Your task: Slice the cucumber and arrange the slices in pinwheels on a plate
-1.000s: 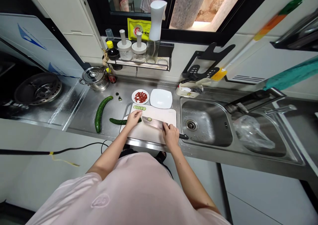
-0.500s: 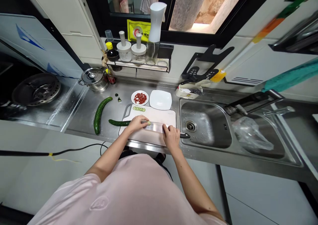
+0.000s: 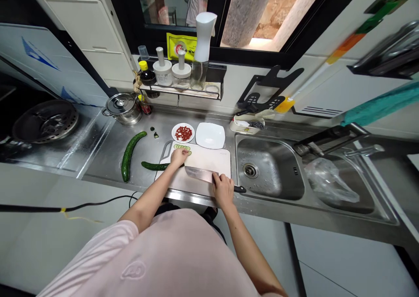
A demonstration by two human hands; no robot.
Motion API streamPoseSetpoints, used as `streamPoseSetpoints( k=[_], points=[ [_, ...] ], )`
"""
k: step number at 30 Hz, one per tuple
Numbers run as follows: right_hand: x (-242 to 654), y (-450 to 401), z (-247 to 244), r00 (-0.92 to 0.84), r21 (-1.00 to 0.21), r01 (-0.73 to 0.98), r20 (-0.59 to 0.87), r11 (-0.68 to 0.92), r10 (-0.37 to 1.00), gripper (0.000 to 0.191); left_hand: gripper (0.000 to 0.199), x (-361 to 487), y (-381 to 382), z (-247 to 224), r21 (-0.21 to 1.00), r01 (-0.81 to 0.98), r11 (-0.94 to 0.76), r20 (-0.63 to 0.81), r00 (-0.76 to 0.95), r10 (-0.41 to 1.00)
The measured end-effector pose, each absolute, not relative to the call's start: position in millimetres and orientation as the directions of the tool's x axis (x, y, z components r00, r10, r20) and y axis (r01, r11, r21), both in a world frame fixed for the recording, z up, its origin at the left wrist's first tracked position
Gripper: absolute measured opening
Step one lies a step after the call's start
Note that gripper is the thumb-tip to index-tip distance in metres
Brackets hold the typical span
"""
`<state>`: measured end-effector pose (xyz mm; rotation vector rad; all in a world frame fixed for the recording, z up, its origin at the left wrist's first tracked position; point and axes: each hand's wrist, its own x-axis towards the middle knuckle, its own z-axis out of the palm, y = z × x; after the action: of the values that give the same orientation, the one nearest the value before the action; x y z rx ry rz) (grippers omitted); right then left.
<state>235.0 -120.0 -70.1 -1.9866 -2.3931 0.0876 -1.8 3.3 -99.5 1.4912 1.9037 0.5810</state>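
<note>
My right hand is wrapped round a cleaver-like kitchen knife, its blade lying over the white cutting board and its black handle poking out to the right. My left hand is closed, pinching a cucumber slice at the right end of a row of cucumber slices. Under that hand a cut cucumber extends off the board's left side; its cut end is hidden. A whole cucumber lies further left on the steel counter.
Behind the board stand a plate of chopped red pieces and a white square plate. The sink is to the right. A lidded pot and a wok are at left. Two small cucumber ends lie on the counter.
My left hand has moved off the cut cucumber, away from me towards the row of slices, with a slice in its fingers. The knife has tilted and shifted slightly towards me.
</note>
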Motion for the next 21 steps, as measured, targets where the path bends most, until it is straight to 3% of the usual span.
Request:
streamPoseSetpoints(
  k=[14,21],
  points=[
    [235.5,-120.3,-71.8,-0.178,-0.085,0.981,-0.014,0.176,0.984,0.037,0.019,5.5,32.2,-105.0,0.507,0.845,0.168,-0.161,-0.099,0.982],
    [235.1,-120.2,-72.5,-0.176,-0.097,0.98,-0.021,0.173,0.984,0.035,0.021,7.2,30.2,-105.9,0.484,0.863,0.146,-0.141,-0.088,0.986]
  ],
)
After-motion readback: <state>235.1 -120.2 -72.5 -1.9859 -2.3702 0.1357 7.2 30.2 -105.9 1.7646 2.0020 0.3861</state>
